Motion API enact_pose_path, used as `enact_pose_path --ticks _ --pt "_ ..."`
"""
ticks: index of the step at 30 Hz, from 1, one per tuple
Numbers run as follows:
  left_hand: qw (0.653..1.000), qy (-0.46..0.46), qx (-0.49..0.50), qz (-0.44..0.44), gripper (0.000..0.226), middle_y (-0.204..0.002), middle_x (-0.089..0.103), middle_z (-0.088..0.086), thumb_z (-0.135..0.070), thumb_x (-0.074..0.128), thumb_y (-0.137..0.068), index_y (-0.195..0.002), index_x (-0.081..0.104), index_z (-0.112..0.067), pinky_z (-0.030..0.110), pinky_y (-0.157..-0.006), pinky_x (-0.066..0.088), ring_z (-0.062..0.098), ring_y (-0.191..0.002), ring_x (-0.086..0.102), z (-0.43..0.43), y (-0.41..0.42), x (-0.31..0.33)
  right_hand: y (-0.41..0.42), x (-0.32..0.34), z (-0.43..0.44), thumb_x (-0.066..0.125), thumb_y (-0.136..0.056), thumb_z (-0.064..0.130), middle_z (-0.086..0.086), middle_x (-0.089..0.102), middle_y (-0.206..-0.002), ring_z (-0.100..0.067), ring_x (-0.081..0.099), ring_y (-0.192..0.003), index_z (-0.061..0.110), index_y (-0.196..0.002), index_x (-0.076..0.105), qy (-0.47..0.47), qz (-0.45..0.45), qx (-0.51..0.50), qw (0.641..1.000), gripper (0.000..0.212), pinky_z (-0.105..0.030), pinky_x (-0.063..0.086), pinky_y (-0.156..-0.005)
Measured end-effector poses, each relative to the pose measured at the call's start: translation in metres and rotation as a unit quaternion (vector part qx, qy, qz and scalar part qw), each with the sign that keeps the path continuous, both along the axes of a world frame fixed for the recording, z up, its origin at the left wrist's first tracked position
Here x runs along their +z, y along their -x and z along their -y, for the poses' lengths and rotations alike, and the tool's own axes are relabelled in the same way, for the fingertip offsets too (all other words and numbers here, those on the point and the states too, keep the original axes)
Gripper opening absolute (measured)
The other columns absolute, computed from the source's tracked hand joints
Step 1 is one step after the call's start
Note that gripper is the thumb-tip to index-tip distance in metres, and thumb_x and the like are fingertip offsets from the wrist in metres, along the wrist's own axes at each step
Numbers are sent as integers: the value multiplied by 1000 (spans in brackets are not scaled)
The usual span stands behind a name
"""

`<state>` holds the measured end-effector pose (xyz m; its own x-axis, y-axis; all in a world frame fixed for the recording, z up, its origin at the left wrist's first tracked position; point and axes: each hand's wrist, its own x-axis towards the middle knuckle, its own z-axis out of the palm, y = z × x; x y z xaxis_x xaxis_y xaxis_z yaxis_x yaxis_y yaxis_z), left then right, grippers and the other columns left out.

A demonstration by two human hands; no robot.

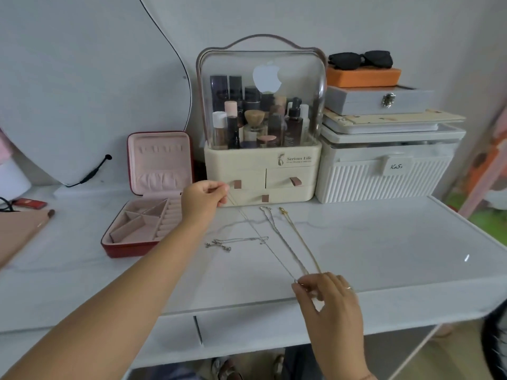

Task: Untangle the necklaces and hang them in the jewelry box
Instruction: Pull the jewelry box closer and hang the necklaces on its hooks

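A red jewelry box with pink lining stands open at the left, its lid upright. Several thin necklaces lie on the white table. A silver chain is stretched taut between my hands: my left hand pinches its far end near the cosmetics organizer, and my right hand pinches the near end by the table's front edge. A second silver chain and a gold chain run from my right hand toward the back. Another silver chain lies loose to the left.
A cream cosmetics organizer with a clear dome stands behind the chains. A white ribbed case with stacked boxes and sunglasses sits at the right. A mirror leans at the back left. The table's front edge is near my right hand.
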<state>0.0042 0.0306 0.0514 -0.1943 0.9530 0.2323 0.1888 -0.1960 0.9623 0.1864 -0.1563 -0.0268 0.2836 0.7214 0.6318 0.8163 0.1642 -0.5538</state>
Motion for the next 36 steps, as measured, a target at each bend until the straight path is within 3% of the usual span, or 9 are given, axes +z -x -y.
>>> enact_pose_path --ticks 2,6,9,13,15,18,22,27,36 --pt "1000 0 13 0 1 -69 68 5 -12 70 -84 -85 70 -12 17 -57 50 11 -60 61 -2 -3 -9 -1 -4 -2 71 -74 31 14 52 -75 -8 46 -72 27 -71 66 -19 30 -41 999 6 -22 26 -67" --pt "1000 2 26 -15 6 -73 70 3 -15 71 -82 -78 70 -20 29 -75 52 14 -68 62 -7 -9 -27 3 -8 -3 65 -72 41 8 50 -79 -11 38 -79 30 -68 69 -19 23 -94 995 12 -26 18 -71" --pt "998 15 27 -51 3 -79 71 0 -17 70 -82 -79 71 -19 22 -73 47 14 -77 65 -9 -16 -36 6 -8 -6 57 -74 45 9 48 -79 -10 36 -80 31 -65 68 -17 18 -106 994 20 -27 17 -72" --pt "992 19 -6 -123 14 -90 72 0 -21 67 -85 -93 73 -11 6 -66 39 11 -89 64 -11 -24 -38 8 -8 -11 69 -67 37 10 47 -80 -7 34 -81 32 -63 67 -11 4 -109 994 7 -27 18 -75" --pt "989 14 -36 -146 13 -91 71 -2 -21 65 -87 -94 71 -12 -1 -62 36 10 -89 64 -11 -26 -37 9 -9 -13 68 -69 39 9 48 -82 -8 36 -82 32 -68 69 -13 -1 -107 994 7 -28 18 -76" --pt "979 9 -57 -194 16 -97 67 -7 -25 60 -91 -101 70 -18 2 -65 35 6 -92 60 -8 -24 -33 10 -11 -12 58 -77 44 8 53 -88 -9 41 -87 30 -83 72 -36 -2 -89 995 21 -28 19 -79" --pt "935 -23 -151 -319 28 -119 65 -8 -27 49 -97 -118 65 -18 15 -88 37 6 -112 56 -2 -9 -26 6 -19 -1 55 -84 31 11 64 -107 -9 49 -104 26 -100 73 -80 42 -23 996 25 -31 23 -95" --pt "812 -57 -254 -522 40 -145 44 -11 -37 38 -101 -137 50 -24 26 -114 20 6 -137 33 0 7 -37 1 -29 8 51 -86 25 15 64 -118 -8 51 -115 24 -110 71 -66 82 22 994 31 -38 26 -99" --pt "810 -30 -255 -527 52 -156 26 -7 -42 31 -101 -148 29 -21 28 -117 9 10 -144 16 -13 -15 -50 7 -27 8 46 -91 30 13 66 -112 -9 51 -113 22 -109 71 -53 75 -3 996 32 -44 26 -102"
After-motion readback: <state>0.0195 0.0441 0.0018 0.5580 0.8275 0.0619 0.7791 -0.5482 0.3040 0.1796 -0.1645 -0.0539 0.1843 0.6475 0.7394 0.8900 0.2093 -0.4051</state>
